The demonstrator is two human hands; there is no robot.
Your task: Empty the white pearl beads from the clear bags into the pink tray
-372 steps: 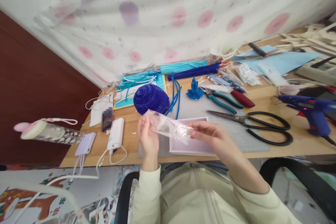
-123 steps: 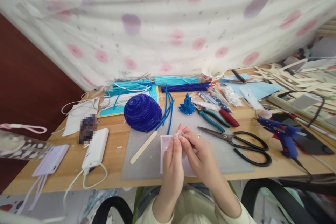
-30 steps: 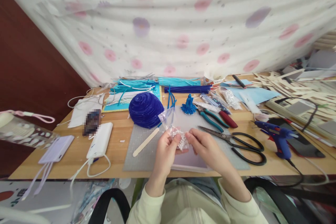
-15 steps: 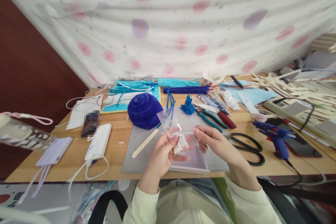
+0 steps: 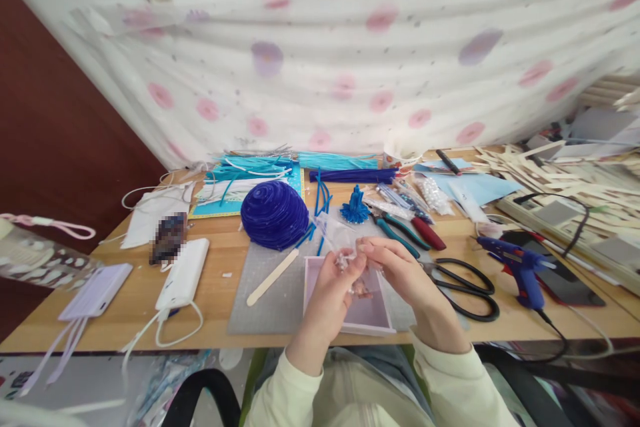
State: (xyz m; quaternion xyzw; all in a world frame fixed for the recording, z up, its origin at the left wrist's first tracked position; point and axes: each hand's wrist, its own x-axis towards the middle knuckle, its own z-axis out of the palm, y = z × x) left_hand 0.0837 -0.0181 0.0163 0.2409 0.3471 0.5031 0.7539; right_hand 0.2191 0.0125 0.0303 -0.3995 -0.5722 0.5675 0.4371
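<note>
A small clear plastic bag (image 5: 336,230) of white pearl beads is pinched between my two hands, over a shallow pale lilac tray (image 5: 367,329). My left hand (image 5: 327,290) is closed round the bag's lower part, and its fingers hide most of the beads. The fingers of my right hand (image 5: 397,267) are pressed together at the bag's right side, touching my left fingertips. A dark blue dome wound from pipe cleaners (image 5: 275,215) sits to the left. Behind the hands stands a small blue pipe-cleaner piece (image 5: 355,205).
On the grey cutting mat (image 5: 240,307) lies a wooden stick (image 5: 273,277). To the right are pliers (image 5: 400,233), black-handled scissors (image 5: 467,287) and a blue glue gun (image 5: 520,270) with its cord. Bundles of pipe cleaners (image 5: 337,160) line the back. A white power bank (image 5: 184,277) lies left.
My hands have come together, the right moving left and the left moving right and slightly up. The beads are now mostly covered by fingers, and more of the tray shows.
</note>
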